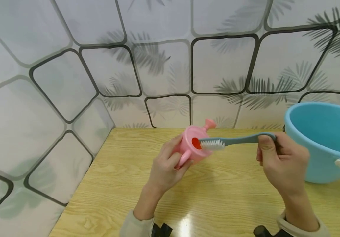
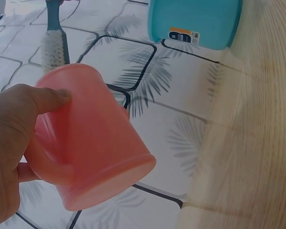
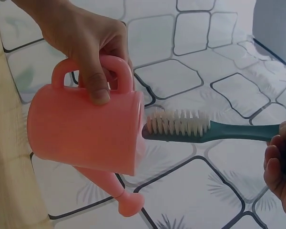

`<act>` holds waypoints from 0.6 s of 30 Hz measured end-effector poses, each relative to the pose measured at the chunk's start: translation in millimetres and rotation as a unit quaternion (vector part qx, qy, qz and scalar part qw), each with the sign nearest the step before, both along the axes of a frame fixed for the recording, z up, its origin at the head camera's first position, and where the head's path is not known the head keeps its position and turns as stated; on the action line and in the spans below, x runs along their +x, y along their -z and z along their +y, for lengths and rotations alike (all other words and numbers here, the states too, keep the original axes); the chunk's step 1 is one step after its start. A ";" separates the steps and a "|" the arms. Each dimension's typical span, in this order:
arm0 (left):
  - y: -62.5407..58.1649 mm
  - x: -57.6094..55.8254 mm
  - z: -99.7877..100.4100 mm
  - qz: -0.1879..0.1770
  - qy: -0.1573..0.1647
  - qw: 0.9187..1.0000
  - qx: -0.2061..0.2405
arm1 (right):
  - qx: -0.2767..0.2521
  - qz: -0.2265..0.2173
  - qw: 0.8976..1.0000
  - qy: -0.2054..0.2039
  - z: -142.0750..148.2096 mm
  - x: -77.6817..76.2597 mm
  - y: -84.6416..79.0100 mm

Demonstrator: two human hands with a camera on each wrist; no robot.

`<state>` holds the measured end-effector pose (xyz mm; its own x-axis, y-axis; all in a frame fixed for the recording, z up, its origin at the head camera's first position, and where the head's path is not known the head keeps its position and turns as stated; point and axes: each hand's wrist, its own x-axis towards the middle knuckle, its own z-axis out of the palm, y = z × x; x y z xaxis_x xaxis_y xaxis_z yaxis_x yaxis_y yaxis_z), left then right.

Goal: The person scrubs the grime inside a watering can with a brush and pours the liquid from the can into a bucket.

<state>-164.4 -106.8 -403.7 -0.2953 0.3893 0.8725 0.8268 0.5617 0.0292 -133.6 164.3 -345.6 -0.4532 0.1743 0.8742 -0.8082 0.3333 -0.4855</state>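
Observation:
A small pink toy watering can (image 1: 198, 156) is held up above the table, tilted so its round top opening faces right. My left hand (image 1: 165, 164) grips it by the handle, with the thumb pressed on its side in the right wrist view. A blue-grey brush (image 1: 241, 140) with white bristles (image 3: 178, 122) has its head's tip at the can's opening. Most of the bristles show outside the can. My right hand (image 1: 285, 161) holds the brush by the end of its handle. The can's spout (image 3: 131, 204) points away from the left hand.
A light blue bucket (image 1: 321, 166) with a white handle stands at the right on the wooden table (image 1: 113, 197). A patterned wall (image 1: 164, 72) rises behind the table and along its left side.

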 end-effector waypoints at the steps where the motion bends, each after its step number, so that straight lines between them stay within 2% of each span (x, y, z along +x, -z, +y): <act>1: 0.1 -0.1 -0.1 0.001 0.000 1.000 0.002 | -0.001 -0.009 1.000 0.009 0.0 0.3 0.1; 6: 0.6 -0.5 0.8 0.006 0.005 1.000 0.017 | -0.032 -0.059 0.997 0.026 -0.3 -1.4 2.2; 10: 0.4 -0.6 2.1 0.008 0.013 0.999 0.029 | -0.068 -0.097 0.993 0.016 0.3 -4.8 4.1; 12: 0.0 -0.6 2.3 0.007 0.015 0.999 0.036 | -0.101 -0.123 0.987 -0.013 0.1 -6.4 5.1; 14: -0.3 -0.6 2.3 0.006 0.017 0.999 0.042 | -0.140 -0.158 0.977 -0.039 -1.1 -7.6 5.8; 15: -0.4 -0.5 2.3 0.004 0.017 0.999 0.044 | -0.168 -0.178 0.968 -0.057 -2.1 -8.4 5.9; 18: -0.2 -0.9 2.1 0.002 0.016 0.998 0.055 | -0.257 -0.238 0.931 -0.107 -3.8 -11.0 6.8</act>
